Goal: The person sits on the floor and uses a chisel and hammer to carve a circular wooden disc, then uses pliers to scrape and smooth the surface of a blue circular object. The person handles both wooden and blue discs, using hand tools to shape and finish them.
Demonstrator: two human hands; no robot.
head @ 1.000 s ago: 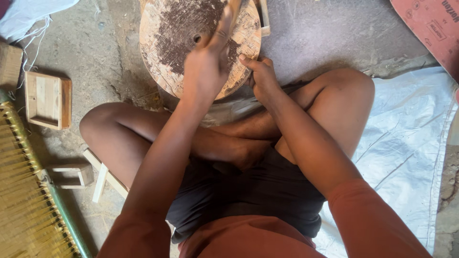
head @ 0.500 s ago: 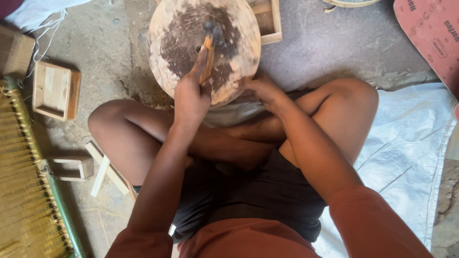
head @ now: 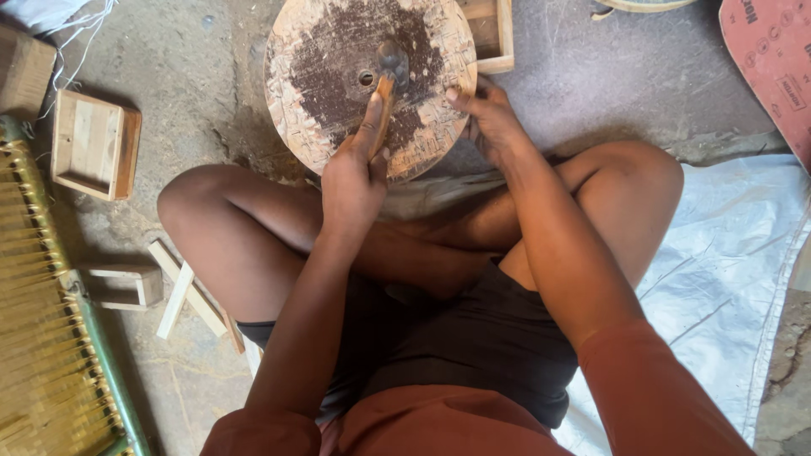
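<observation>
I sit cross-legged on the ground behind a round wooden block (head: pixel 338 51) whose top is dark and scarred. My left hand (head: pixel 355 177) grips the wooden handle of a hammer (head: pixel 384 93); its dark metal head (head: pixel 394 59) rests on the block near a small metal piece (head: pixel 366 78) at the middle. My right hand (head: pixel 486 114) is on the block's right rim, fingers curled against the edge. Whether it pinches something small I cannot tell.
A small open wooden box (head: pixel 93 143) lies to the left, another box (head: pixel 490 34) behind the block. Loose wooden frame pieces (head: pixel 160 291) lie by my left knee. A woven green-framed seat (head: pixel 51 338) is at far left, a white sack sheet (head: pixel 718 279) at right, red sandpaper (head: pixel 773 67) top right.
The hammer came down from a raised position onto the middle of the block. The right hand stayed at the block's right edge. My view shifted, bringing the block lower in frame.
</observation>
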